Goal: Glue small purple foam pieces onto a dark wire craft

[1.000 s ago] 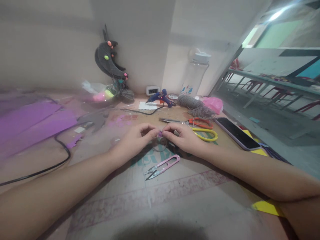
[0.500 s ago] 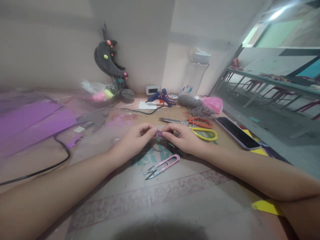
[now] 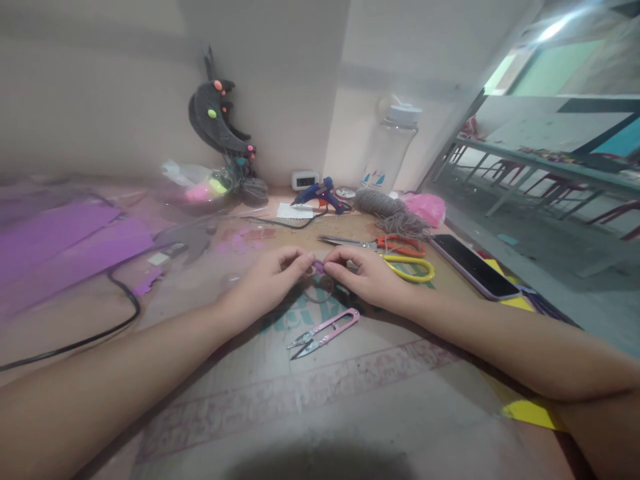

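A tiny purple piece (image 3: 319, 267) is pinched between the fingertips of my left hand (image 3: 285, 273) and my right hand (image 3: 363, 273), which meet over the middle of the table. Its material is too small to make out. Both thumbs press against their forefingers. Just below the fingers lies a round, ring-like thing (image 3: 320, 297), partly hidden. Pink thread snips (image 3: 330, 331) rest nearer to me, blades pointing left. Behind my right hand lie pliers with orange handles (image 3: 400, 245) and scissors with a yellow handle (image 3: 413, 270).
Purple sheets (image 3: 60, 247) and a black cable (image 3: 135, 303) lie at left. Along the back stand a blue glue gun (image 3: 323, 195), a small clock (image 3: 305, 180), grey yarn (image 3: 385, 208) and a clear bottle (image 3: 393, 150). A phone (image 3: 473, 267) lies at right.
Between the fingertips, the purple piece has turned slightly and shows a little differently. Both hands stay in nearly the same place, and the tools have not moved.
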The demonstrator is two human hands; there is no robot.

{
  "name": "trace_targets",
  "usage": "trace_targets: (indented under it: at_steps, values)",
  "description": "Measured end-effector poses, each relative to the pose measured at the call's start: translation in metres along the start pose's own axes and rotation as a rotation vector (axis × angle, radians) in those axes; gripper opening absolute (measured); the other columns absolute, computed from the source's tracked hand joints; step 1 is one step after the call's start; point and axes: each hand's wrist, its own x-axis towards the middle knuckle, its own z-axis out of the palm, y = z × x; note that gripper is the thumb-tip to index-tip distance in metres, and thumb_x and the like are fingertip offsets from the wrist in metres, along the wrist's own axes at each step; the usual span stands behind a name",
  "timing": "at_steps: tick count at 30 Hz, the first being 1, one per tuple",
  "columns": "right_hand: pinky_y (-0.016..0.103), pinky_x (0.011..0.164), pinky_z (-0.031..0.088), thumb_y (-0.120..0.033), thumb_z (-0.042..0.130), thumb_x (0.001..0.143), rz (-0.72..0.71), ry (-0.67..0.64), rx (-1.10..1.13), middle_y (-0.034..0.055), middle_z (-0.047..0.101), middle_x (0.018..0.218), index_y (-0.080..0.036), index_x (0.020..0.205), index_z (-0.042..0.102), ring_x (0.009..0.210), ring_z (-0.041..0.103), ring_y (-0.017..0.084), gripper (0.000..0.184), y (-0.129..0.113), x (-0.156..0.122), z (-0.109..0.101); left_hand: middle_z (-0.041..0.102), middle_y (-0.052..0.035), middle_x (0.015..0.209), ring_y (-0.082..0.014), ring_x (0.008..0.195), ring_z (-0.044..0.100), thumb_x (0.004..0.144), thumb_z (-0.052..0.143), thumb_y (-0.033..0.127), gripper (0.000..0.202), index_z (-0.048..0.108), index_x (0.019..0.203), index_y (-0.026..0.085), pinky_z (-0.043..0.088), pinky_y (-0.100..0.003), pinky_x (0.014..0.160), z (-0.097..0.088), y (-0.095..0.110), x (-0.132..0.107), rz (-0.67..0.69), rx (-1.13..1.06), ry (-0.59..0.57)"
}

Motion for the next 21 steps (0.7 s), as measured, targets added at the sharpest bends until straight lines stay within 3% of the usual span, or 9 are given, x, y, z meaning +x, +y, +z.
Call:
trace_targets:
  at_steps: [5,17,21]
  values:
    - [0.024,0.065,0.043,-0.03,0.053,0.088,0.021,0.001,0.0,0.0015,0.066,0.075,-0.016,0.084,0.066,0.069,0.057,0.013,0.02,-0.0011,-0.0004,-0.0006,0.068,-0.0022,0.079,-0.0177,0.075,0.06,0.089,0.049,0.043,0.031,0.066,0.084,0.018,0.044,-0.027,0.069,0.0006,-0.0009,-0.0002,-0.005,-0.038,-0.043]
    - [0.024,0.066,0.044,-0.03,0.052,0.088,0.016,0.006,0.001,0.0014,0.066,0.074,-0.016,0.082,0.064,0.07,0.057,0.014,0.019,-0.0012,-0.0003,-0.0008,0.065,-0.0021,0.072,-0.0177,0.073,0.057,0.089,0.044,0.044,0.035,0.063,0.074,0.019,0.044,-0.028,0.065,0.0004,-0.0012,-0.0004,0.012,0.006,-0.049]
    - [0.024,0.065,0.044,-0.03,0.052,0.088,0.017,0.007,-0.002,0.0015,0.065,0.074,-0.016,0.082,0.064,0.07,0.057,0.014,0.019,-0.0019,-0.0008,-0.0013,0.066,-0.0022,0.077,-0.018,0.075,0.059,0.089,0.046,0.046,0.033,0.064,0.079,0.019,0.045,-0.029,0.069,0.001,-0.0029,-0.0003,0.017,-0.029,-0.054]
